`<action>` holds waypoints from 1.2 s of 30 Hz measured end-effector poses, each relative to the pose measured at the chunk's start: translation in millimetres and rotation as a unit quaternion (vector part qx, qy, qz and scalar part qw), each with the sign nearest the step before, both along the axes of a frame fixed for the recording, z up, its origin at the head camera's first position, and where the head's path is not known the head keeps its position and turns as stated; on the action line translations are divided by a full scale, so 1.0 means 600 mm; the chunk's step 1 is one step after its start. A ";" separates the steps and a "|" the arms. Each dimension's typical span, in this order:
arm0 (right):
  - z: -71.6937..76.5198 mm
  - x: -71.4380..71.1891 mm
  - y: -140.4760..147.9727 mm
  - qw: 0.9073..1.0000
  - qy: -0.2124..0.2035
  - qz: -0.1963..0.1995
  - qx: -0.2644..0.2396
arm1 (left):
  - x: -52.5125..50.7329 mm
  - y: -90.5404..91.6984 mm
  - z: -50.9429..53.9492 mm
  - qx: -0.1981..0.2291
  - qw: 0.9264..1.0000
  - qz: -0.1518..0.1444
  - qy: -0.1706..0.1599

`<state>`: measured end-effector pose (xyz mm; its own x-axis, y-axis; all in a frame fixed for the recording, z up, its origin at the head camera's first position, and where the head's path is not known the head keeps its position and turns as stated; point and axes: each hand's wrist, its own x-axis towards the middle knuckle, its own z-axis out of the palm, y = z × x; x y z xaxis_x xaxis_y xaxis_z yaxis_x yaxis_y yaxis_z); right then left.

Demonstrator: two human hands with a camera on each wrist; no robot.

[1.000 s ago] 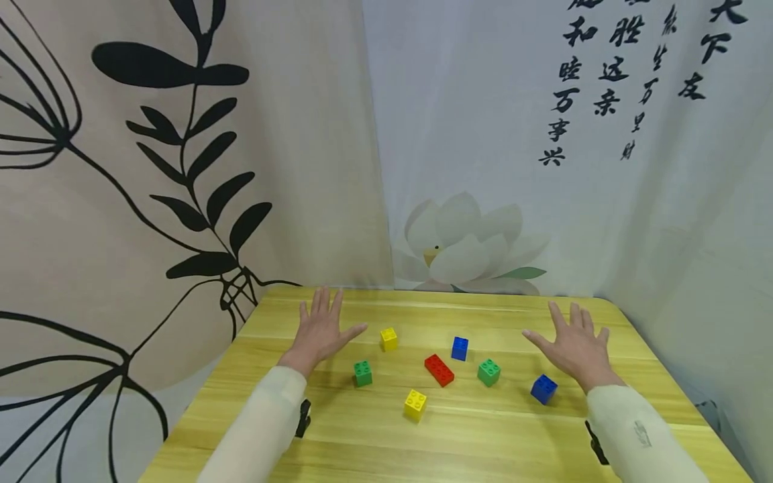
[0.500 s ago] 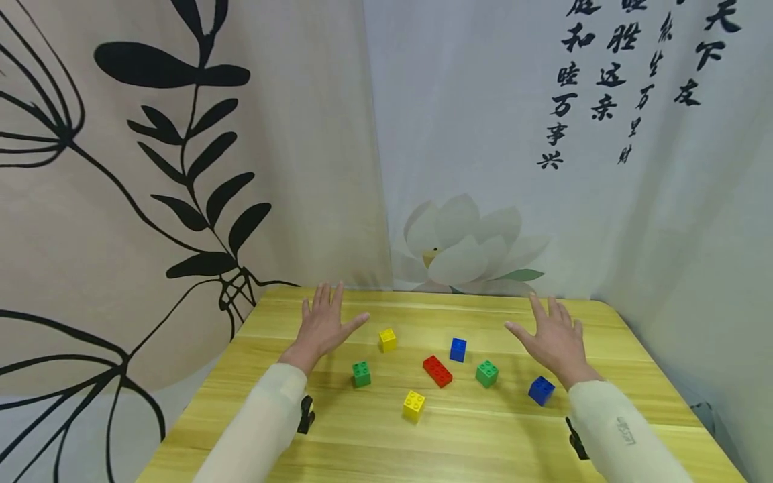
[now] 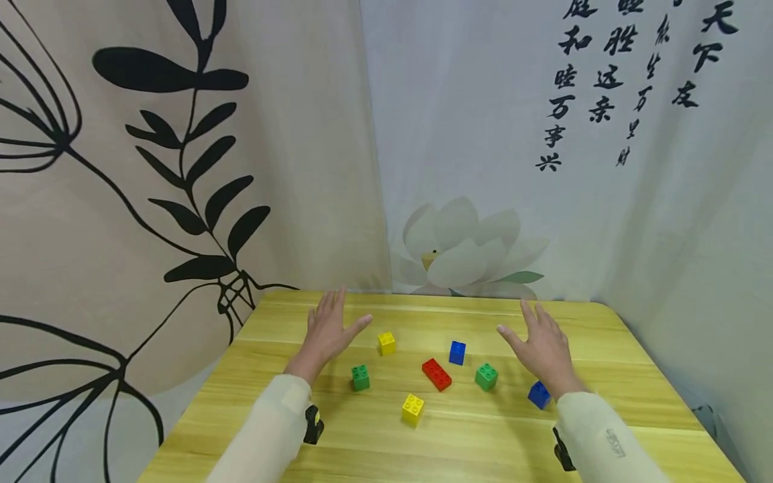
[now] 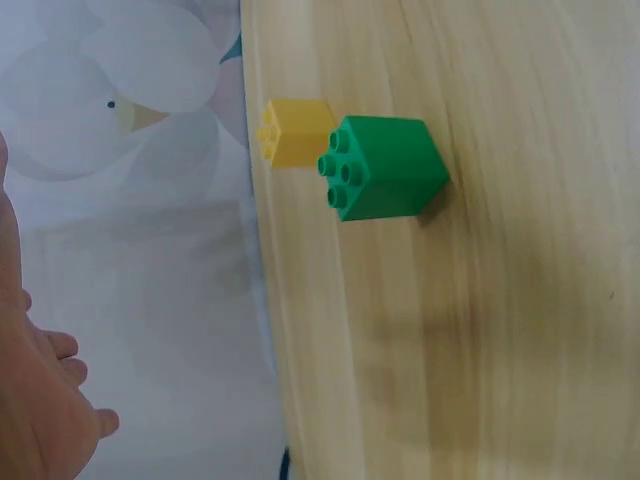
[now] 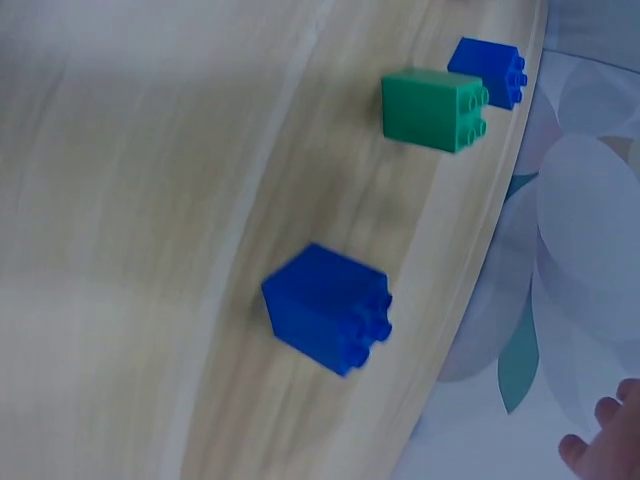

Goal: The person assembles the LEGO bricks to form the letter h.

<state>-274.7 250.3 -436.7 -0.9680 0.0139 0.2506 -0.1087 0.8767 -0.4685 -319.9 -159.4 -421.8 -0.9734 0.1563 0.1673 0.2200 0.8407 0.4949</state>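
Right hand (image 3: 546, 350) moved inward, near studded blue block (image 3: 538, 396).

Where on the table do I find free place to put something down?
The table is bare between the left sleeve and right sleeve, nearer than the near yellow block. A free strip also lies along the far edge, behind the far yellow block and far blue block. Crowded: the middle, around the red block and right green block.
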 end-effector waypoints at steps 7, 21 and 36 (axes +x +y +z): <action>-0.021 0.013 -0.032 0.998 0.013 -0.006 -0.056 | 0.020 -0.006 -0.025 0.071 0.997 0.009 -0.006; -0.070 0.038 -0.103 0.968 -0.003 -0.037 -0.249 | 0.062 -0.007 -0.075 0.263 0.961 0.056 -0.058; -0.099 0.059 -0.173 0.950 -0.032 -0.002 -0.311 | 0.067 -0.006 -0.100 0.295 0.948 0.049 -0.107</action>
<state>-239.0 146.3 -495.9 -0.9807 0.1439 0.1324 -0.0588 0.4287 -0.9015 -279.6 -162.9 -482.0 -1.0000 0.0033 -0.0059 -0.0040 0.4141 0.9102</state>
